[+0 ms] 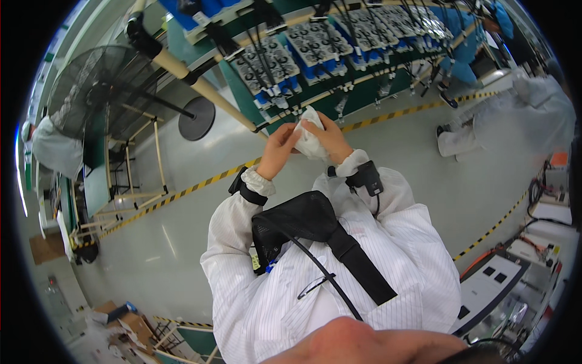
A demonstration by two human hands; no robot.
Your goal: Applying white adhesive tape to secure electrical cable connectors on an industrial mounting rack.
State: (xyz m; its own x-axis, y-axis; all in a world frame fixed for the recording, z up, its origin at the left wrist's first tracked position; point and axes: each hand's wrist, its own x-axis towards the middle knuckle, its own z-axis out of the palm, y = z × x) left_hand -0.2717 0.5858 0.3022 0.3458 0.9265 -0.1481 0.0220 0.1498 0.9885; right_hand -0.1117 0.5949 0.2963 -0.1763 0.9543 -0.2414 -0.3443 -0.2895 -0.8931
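A smooth grey floor [176, 242] is spread through a workroom, and it is crossed in front of the green rack [233, 79] by a yellow-and-black tape line [388, 116]. The rack is framed with beige tubes [209, 94], and a row of blue trays [315, 45] filled with clear and metallic-looking parts is borne on it.

Just in front of the rack's near edge, a crumpled white bundle [310, 144] is held between two bare hands. Its left edge is pinched by the fingers of the left hand [277, 150], while its upper right side is gripped by the right hand [328, 138], with the fingers closed over it. Part of the bundle is hidden by the fingers, and what may be wrapped inside cannot be told.

Black cables [345, 27] are hung over the trays, by which the parts are partly covered. To the left of the rack a large black fan [100, 91] is stood on a round base, near a green-topped table [97, 188]. At the rack's right end a person in blue [465, 54] is seen; farther right of the rack, a person in white [524, 121] is partly blurred.
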